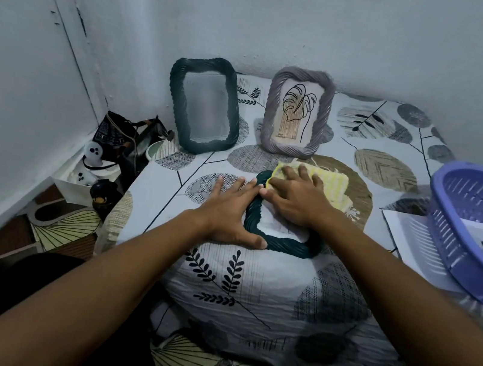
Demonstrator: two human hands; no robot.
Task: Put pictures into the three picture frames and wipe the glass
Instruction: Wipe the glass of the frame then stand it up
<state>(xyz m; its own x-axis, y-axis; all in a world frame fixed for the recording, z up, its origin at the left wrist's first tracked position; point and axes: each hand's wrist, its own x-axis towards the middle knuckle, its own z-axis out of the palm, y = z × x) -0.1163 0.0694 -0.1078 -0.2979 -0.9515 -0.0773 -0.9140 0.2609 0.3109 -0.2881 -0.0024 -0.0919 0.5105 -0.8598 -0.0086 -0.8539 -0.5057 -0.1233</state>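
Leaf-patterned cloth covers the desk (249,285) in a pale-walled corner. I see a dark green frame (275,242) lying flat near the front edge. My left hand (229,209), fingers spread straight, presses on its left rim. My right hand (294,197), fingers extended, presses a yellow cloth (333,181) on its glass. Behind stand another dark green frame (203,107) and a grey frame (297,112) holding a leaf drawing. A purple basket (476,232) sits at right.

Dark green frame (279,242) flat on bed (249,285), near centre. Left hand (229,212) flat, fingers straight, presses frame's left edge. Right hand (295,196) presses yellow cloth (333,181) on glass. Second green frame (203,107) and grey frame (297,112) with leaf picture upright far. Purple basket (476,232) right.
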